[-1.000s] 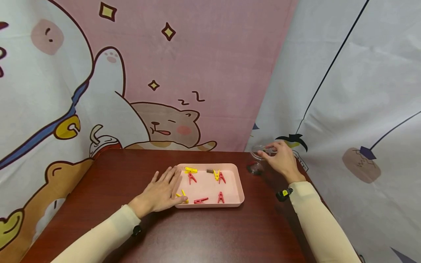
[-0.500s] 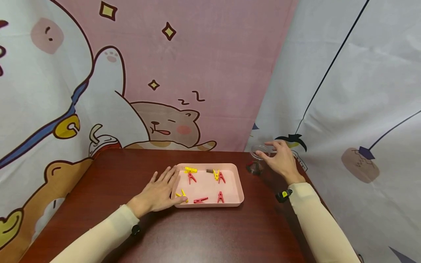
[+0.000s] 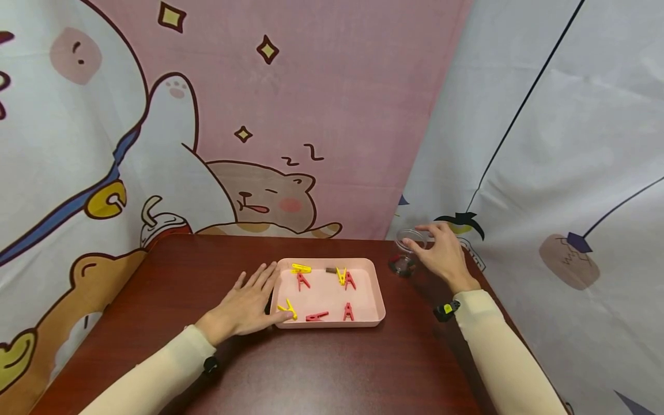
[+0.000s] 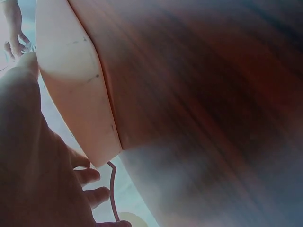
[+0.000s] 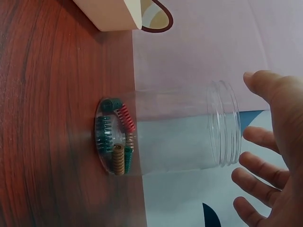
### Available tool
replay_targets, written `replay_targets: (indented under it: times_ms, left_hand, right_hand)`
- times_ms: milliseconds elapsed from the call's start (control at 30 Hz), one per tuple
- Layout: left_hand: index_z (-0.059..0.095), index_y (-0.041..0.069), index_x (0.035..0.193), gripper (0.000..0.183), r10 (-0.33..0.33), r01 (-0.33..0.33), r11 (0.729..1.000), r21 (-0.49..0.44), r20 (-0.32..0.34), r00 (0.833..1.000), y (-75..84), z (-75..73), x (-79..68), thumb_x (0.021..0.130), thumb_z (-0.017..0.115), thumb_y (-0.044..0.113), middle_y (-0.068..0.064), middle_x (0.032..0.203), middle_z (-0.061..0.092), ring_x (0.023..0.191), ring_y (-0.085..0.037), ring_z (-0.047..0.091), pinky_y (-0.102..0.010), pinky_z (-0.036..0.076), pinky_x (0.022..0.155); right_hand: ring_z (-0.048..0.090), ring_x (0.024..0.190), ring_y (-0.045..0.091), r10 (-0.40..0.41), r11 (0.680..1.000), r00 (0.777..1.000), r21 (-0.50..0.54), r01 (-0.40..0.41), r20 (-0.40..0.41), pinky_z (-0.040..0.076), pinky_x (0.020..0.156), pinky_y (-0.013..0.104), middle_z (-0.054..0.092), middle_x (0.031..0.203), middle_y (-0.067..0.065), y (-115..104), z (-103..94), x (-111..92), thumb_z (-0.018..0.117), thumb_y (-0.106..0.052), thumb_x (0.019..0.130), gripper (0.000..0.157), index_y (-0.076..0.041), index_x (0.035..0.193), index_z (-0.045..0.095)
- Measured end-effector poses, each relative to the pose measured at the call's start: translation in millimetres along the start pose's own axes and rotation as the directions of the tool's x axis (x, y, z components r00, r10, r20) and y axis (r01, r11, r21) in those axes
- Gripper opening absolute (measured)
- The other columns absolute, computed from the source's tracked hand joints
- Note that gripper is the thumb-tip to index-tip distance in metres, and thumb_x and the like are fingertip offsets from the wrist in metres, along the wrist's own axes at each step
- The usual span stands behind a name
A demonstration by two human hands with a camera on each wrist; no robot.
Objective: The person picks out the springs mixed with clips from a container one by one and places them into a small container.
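In the head view my left hand (image 3: 244, 305) lies at the left side of the pink tray (image 3: 370, 316), fingers straight, thumb reaching over the front left corner. The tray holds several red clothespins (image 3: 349, 312), several yellow clothespins (image 3: 301, 268) and a small brown spring (image 3: 331, 270). To the tray's right a clear jar (image 5: 175, 132) stands upright and uncapped. Green springs (image 5: 104, 135), a red spring (image 5: 125, 117) and brown springs (image 5: 118, 160) lie at its bottom. My right hand (image 3: 443, 256) is at the jar's mouth, thumb and fingers spread, holding nothing.
The dark wooden table (image 3: 332, 369) carries tray and jar. A printed cloth (image 3: 332, 115) hangs behind the far edge, and a pale cloth (image 3: 570, 173) hangs along the right side.
My right thumb and fingers have spread apart at the jar's mouth, where a small dark thing showed earlier. My left hand has shifted slightly left, uncovering more of the tray's edge.
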State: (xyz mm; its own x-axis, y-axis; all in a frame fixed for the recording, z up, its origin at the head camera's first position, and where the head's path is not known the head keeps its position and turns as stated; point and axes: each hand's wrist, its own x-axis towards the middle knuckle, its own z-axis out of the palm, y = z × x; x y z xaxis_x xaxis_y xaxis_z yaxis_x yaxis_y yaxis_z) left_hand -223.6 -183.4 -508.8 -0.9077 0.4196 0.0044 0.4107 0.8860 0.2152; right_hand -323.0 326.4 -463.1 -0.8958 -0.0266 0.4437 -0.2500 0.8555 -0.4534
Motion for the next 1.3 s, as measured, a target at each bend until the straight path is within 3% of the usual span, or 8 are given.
replay_targets:
  times_ms: [233, 567, 933, 1300]
  left_hand:
    - [0.022, 0.006, 0.187, 0.129, -0.006, 0.006, 1.0, -0.009, 0.008, 1.0, -3.5, -1.5, -4.0, 0.099, 0.058, 0.095, -0.016, 0.197, 0.022, 0.182, -0.044, 0.024, -0.082, 0.023, 0.141]
    - [0.023, 0.007, 0.187, 0.136, 0.008, -0.008, 1.0, 0.006, 0.011, 1.0, -2.5, -4.4, -4.8, 0.094, 0.057, 0.101, -0.016, 0.196, 0.023, 0.182, -0.044, 0.025, -0.083, 0.024, 0.14]
    - [0.024, 0.006, 0.186, 0.135, 0.009, -0.009, 1.0, 0.017, 0.016, 1.0, -2.2, -6.2, -4.7, 0.095, 0.058, 0.099, -0.017, 0.195, 0.025, 0.182, -0.043, 0.025, -0.082, 0.024, 0.141]
    - [0.026, 0.005, 0.186, 0.134, 0.032, -0.032, 0.999, 0.037, -0.002, 0.999, -4.4, -3.9, -5.7, 0.095, 0.057, 0.1, -0.017, 0.195, 0.026, 0.183, -0.044, 0.023, -0.082, 0.021, 0.142]
  right_hand:
    - [0.067, 0.113, 0.044, -0.038, 0.999, 0.999, 0.008, 0.038, -0.011, 0.056, 0.095, 0.067, 0.067, 0.142, 0.024, -10, 1.7, -1, 0.087, -0.054, 0.104, 0.06, -0.011, 0.147, 0.079]
    - [0.07, 0.124, 0.043, -0.175, 0.984, 0.984, 0.011, 0.175, -0.024, 0.058, 0.102, 0.067, 0.071, 0.136, 0.019, -28, 8.6, -3, 0.093, -0.045, 0.101, 0.052, -0.011, 0.139, 0.083]
    - [0.068, 0.13, 0.042, -0.22, 0.975, 0.974, -0.006, 0.221, 0.063, 0.05, 0.114, 0.07, 0.071, 0.144, 0.018, -49, 13.6, -2, 0.093, -0.046, 0.101, 0.052, -0.012, 0.139, 0.083]
    - [0.067, 0.139, 0.04, -0.306, 0.951, 0.938, 0.002, 0.31, 0.16, 0.046, 0.121, 0.074, 0.072, 0.145, 0.012, -65, 29.7, -2, 0.092, -0.041, 0.101, 0.046, -0.018, 0.14, 0.084]
